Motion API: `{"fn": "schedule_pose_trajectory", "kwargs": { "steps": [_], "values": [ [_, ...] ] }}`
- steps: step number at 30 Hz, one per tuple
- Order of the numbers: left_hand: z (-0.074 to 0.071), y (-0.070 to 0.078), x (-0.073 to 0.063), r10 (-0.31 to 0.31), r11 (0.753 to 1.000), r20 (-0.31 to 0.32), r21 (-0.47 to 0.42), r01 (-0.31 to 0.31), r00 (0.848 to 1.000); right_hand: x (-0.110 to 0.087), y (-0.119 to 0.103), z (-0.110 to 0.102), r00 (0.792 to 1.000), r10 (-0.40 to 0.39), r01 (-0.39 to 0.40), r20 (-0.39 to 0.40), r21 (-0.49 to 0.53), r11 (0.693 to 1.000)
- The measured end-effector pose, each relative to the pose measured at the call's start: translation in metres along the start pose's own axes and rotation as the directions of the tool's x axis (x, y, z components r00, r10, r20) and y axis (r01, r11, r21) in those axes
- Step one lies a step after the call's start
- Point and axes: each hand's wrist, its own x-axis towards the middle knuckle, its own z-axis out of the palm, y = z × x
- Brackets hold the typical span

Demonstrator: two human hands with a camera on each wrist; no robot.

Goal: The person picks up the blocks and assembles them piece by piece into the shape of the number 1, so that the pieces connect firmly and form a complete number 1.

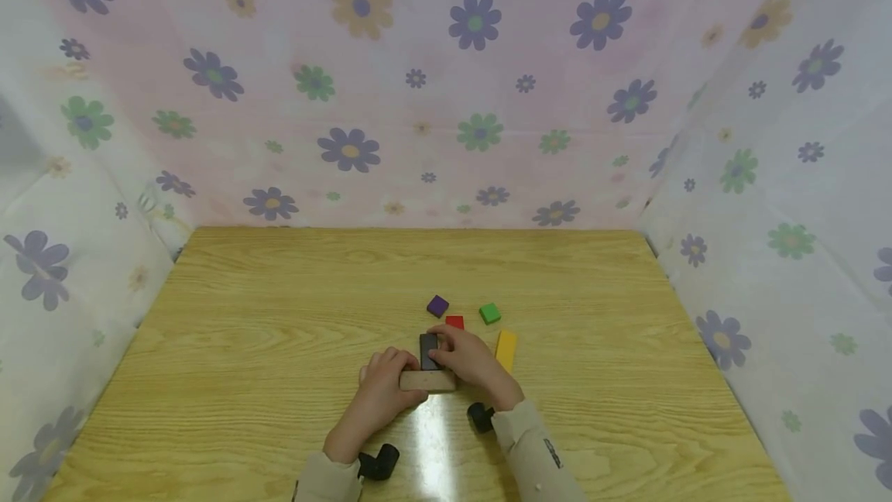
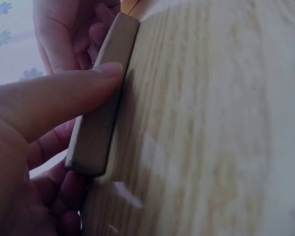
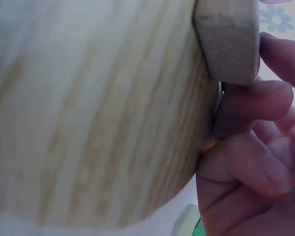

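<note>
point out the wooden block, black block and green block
wooden block [image 1: 427,382], head view, middle of its near side
black block [image 1: 425,352], head view, left part of its broad face
green block [image 1: 490,312], head view, middle of its top

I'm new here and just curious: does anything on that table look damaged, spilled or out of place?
Nothing stands out: I see no spill or damage. The purple block and green block lie askew on the table, but that looks ordinary for loose pieces.
</note>
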Motion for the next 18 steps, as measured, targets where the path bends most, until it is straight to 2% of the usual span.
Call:
{"fn": "schedule_pose_trajectory", "kwargs": {
  "steps": [8, 18],
  "values": [
    [-0.0009, -0.0019, 0.0003, 0.0, 1.0, 0.028, 0.002, 0.0, 1.0, -0.0008, 0.0, -0.0016, 1.0, -0.019, 0.018, 0.02, 0.017, 1.0],
    [-0.0003, -0.0007, -0.0011, 0.003, 0.999, 0.017, 0.033, -0.003, 1.0, -0.0009, -0.0011, -0.0035, 0.999, -0.038, 0.038, 0.033, 0.009, 0.999]
  ]
}}
